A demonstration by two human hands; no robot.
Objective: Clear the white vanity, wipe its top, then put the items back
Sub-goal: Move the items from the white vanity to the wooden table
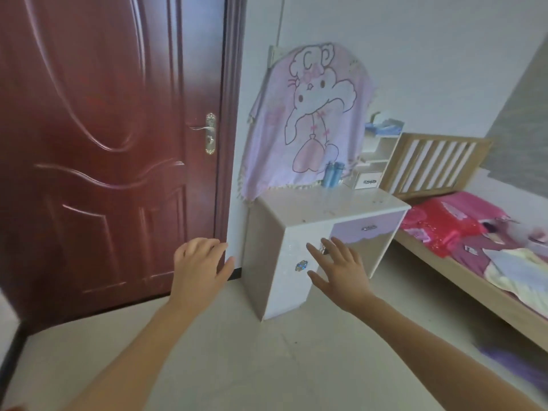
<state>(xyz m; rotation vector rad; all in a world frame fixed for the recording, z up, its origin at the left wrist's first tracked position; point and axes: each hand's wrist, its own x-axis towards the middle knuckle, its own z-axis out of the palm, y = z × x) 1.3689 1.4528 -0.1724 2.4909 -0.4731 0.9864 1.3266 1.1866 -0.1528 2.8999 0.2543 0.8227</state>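
- Vanity [296, 209] — white, set against the wall between the door [112, 137] and the bed [474, 262]. Two blue bottles [332, 174] stand at the back of its top, beside a small shelf unit [374, 170].
- Left hand [198, 264], right hand [341, 269] — I see both raised short of the vanity's front, fingers spread, holding nothing.
- Done so far — nothing, by my reading: the bottles are not yet removed, specks dot the top, and I see no wiping cloth in either hand.
- Left to do — clearing, wiping and putting the items back.
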